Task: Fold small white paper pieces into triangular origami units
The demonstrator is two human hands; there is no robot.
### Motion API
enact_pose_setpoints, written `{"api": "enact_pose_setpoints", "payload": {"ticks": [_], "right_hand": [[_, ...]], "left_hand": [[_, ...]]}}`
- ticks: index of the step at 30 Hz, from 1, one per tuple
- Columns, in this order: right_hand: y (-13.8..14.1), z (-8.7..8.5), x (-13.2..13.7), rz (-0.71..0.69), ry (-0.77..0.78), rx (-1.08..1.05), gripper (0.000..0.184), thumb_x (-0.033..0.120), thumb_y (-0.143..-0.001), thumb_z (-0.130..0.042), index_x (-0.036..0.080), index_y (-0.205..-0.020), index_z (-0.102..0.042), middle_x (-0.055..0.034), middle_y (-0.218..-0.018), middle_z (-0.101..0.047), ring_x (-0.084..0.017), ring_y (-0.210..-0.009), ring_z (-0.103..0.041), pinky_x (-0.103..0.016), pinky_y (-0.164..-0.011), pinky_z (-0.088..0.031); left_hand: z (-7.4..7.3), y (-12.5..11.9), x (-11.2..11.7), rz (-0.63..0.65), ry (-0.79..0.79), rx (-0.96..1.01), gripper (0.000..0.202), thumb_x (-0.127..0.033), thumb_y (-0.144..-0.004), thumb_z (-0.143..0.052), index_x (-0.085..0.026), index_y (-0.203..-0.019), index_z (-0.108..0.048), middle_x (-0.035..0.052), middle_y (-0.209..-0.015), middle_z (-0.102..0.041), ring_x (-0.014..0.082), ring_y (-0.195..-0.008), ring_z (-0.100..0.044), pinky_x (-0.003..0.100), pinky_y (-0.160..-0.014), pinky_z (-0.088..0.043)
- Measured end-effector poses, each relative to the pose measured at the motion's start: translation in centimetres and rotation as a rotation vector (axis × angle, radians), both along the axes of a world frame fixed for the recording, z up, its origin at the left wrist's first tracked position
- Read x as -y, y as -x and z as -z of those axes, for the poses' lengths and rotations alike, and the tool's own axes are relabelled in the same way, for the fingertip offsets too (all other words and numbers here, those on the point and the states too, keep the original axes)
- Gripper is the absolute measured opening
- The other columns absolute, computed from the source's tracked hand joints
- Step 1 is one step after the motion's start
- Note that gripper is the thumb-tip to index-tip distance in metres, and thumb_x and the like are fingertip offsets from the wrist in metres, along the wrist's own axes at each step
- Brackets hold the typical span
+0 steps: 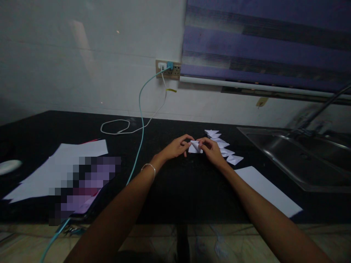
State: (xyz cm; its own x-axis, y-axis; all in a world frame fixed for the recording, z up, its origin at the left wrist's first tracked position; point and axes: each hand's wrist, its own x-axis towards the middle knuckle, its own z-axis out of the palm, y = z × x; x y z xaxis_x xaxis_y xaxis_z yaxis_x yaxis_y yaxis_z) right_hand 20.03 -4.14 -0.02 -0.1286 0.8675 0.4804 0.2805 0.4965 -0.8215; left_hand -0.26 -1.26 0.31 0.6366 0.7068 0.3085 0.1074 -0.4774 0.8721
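Observation:
Between my two hands is a small folded piece of white paper [195, 147], just above or on the black countertop [189, 190]. My left hand [178, 147] pinches its left edge with thumb and fingers; a thin bracelet is on that wrist. My right hand [210, 149] grips the right side, where a flap of the paper stands up in a fold. Beside and behind my right hand runs a row of several folded white paper pieces [234, 159], pointed in shape. A white paper sheet [267, 190] lies partly under my right forearm.
A metal sink [309, 175] with a faucet [304, 126] is at the right. More white sheets [64, 157] lie at the left beside a blurred device [90, 197] and a white rounded object [10, 167]. A teal cable [141, 146] and white cable [115, 121] run from the wall outlet [168, 69].

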Motion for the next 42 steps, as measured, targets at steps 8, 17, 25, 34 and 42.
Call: {"api": "enact_pose_setpoints", "payload": {"ticks": [8,17,25,34,42], "right_hand": [[0.25,-0.26,0.31,-0.032,0.035,-0.033,0.006,0.018,-0.076,-0.055,0.021,-0.071,-0.054,-0.0029,-0.091,-0.067,-0.022,-0.093,-0.062,-0.036,-0.084,-0.045],[0.1,-0.01,0.13,-0.045,-0.021,0.03,0.006,0.018,-0.077,-0.057,0.02,-0.072,-0.06,-0.0047,-0.096,-0.066,-0.022,-0.094,-0.061,-0.036,-0.086,-0.045],[0.13,0.18,-0.03,0.014,-0.067,0.064,0.004,0.021,-0.077,-0.061,0.02,-0.074,-0.061,-0.0054,-0.094,-0.067,-0.022,-0.092,-0.062,-0.035,-0.084,-0.046],[0.11,0.13,-0.04,0.097,-0.112,0.059,0.006,0.025,-0.08,-0.063,0.019,-0.078,-0.063,-0.0061,-0.09,-0.068,-0.021,-0.086,-0.062,-0.035,-0.078,-0.048],[0.03,0.36,-0.21,0.103,-0.121,0.038,0.009,0.029,-0.081,-0.064,0.02,-0.08,-0.064,-0.006,-0.091,-0.068,-0.021,-0.084,-0.063,-0.036,-0.078,-0.05]], "left_hand": [[0.26,-0.24,0.04,0.005,0.072,0.072,0.026,-0.041,-0.09,-0.053,-0.019,-0.103,-0.052,0.0035,-0.083,-0.061,0.0131,-0.068,-0.06,0.023,-0.054,-0.049],[0.47,-0.34,-0.4,-0.038,0.038,0.127,0.023,-0.037,-0.087,-0.058,-0.015,-0.096,-0.054,0.0047,-0.083,-0.065,0.0124,-0.072,-0.06,0.021,-0.06,-0.042],[0.65,-0.26,-0.65,-0.038,0.003,0.144,0.027,-0.04,-0.087,-0.058,-0.015,-0.097,-0.055,0.0062,-0.088,-0.065,0.0154,-0.08,-0.062,0.023,-0.065,-0.043],[0.23,-0.13,-0.32,-0.023,0.017,0.143,0.024,-0.038,-0.088,-0.058,-0.015,-0.093,-0.055,0.0058,-0.083,-0.065,0.0144,-0.077,-0.061,0.023,-0.064,-0.042],[-0.08,-0.29,-0.07,-0.025,0.039,0.179,0.025,-0.036,-0.088,-0.057,-0.016,-0.102,-0.053,0.0051,-0.087,-0.066,0.0135,-0.073,-0.063,0.024,-0.063,-0.045]]}}
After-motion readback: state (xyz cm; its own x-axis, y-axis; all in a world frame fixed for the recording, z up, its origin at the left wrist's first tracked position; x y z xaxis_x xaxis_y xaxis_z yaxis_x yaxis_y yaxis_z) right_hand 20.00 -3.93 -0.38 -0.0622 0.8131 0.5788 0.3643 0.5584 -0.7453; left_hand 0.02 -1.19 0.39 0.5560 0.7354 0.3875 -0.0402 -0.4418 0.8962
